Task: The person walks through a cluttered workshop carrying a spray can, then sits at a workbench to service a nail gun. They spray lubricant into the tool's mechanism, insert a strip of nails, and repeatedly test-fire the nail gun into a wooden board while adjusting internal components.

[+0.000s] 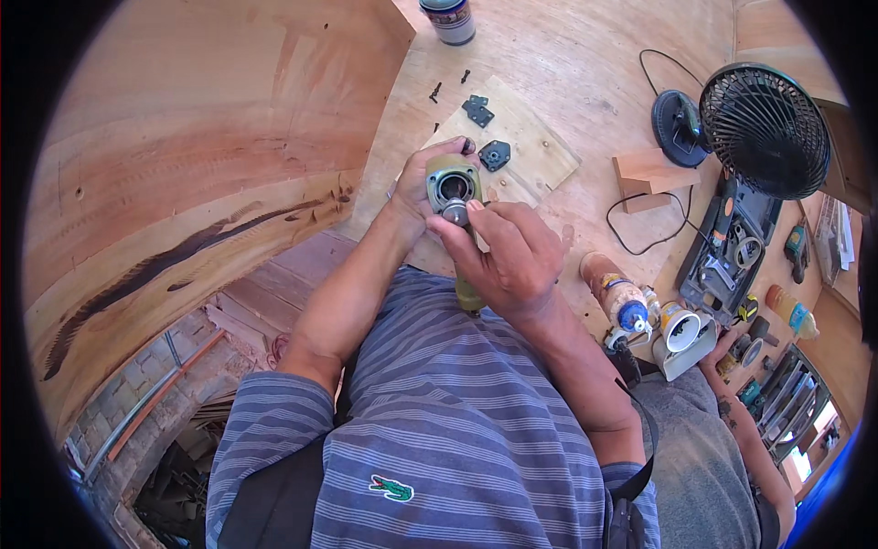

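Observation:
My left hand is wrapped round an olive-green metal tool housing, whose round bore faces up. A narrower green end of what seems the same tool shows below my right hand, close to my shirt. Between thumb and fingers, my right hand pinches a small round metal part at the near edge of the bore. I cannot tell whether the part is inside it. Just beyond the housing, a black flanged cover and thin black plates lie on a thin wooden board.
Dark bolts lie near a paint can. At right are a black fan, a wood block, an open toolbox and a blue-capped bottle. A tall wooden panel stands left. Another person's arm is at lower right.

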Demonstrator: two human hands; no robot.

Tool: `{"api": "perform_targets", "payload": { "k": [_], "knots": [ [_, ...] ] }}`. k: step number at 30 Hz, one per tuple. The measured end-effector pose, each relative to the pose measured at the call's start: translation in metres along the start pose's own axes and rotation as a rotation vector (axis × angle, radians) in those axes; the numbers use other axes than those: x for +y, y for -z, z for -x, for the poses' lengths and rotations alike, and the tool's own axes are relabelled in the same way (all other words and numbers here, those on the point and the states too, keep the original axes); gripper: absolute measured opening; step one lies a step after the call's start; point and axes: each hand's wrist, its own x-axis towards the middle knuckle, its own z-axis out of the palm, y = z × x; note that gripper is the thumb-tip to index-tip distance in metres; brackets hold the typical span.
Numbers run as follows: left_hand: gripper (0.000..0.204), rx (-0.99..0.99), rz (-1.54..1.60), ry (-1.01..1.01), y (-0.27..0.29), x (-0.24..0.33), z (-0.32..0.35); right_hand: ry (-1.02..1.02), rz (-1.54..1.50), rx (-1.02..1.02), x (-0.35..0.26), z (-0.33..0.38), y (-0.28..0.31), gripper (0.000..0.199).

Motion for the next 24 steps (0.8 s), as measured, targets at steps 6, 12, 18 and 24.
{"api": "perform_targets", "payload": {
  "k": [6, 12, 18, 24],
  "knots": [
    [0.014, -0.051, -0.013, 0.022, 0.003, 0.001, 0.000, -0.063, 0.000, -0.019, -0.002, -0.002, 0.004, 0.033],
    [0.015, -0.067, -0.028, 0.033, 0.005, 0.000, 0.000, -0.076, 0.015, -0.048, -0.006, -0.005, 0.007, 0.033],
    [0.017, -0.010, -0.093, 0.002, -0.007, -0.001, 0.007, -0.042, -0.010, -0.022, -0.009, -0.007, 0.007, 0.030],
    [0.017, -0.040, -0.115, 0.006, -0.011, 0.001, 0.009, -0.047, -0.006, -0.032, -0.012, -0.006, 0.008, 0.030]
  ]
}}
